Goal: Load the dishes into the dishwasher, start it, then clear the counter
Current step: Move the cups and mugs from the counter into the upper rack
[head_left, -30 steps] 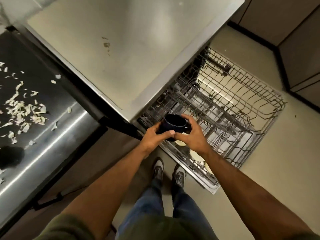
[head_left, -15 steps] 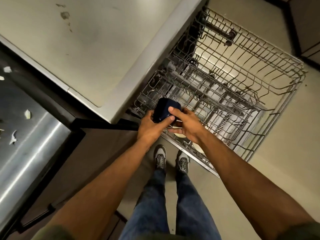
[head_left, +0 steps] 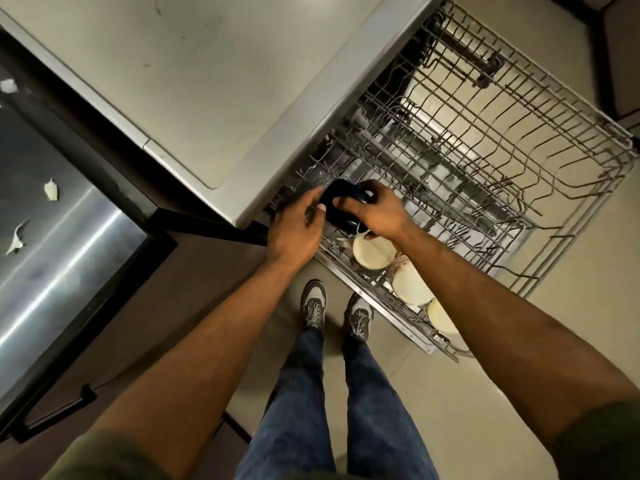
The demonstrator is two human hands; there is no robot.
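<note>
Mug point(head_left: 341, 209) has rolled further off upright since half a second ago. It's now tilted just past the cream plates point(head_left: 412, 285) along the near edge of the pulled-out rack point(head_left: 519, 150), with my left hand point(head_left: 294, 233) cupping its side, thumb on it, and my right hand point(head_left: 381, 216) curled over the top. Step is loading dishes. Next I'd finish the flip and seat it mouth-down on free tines, clear of the counter point(head_left: 207, 81) lip.

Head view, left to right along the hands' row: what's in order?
Steel counter with scraps → left hand → dark blue mug → right hand → pulled-out wire rack.
</note>
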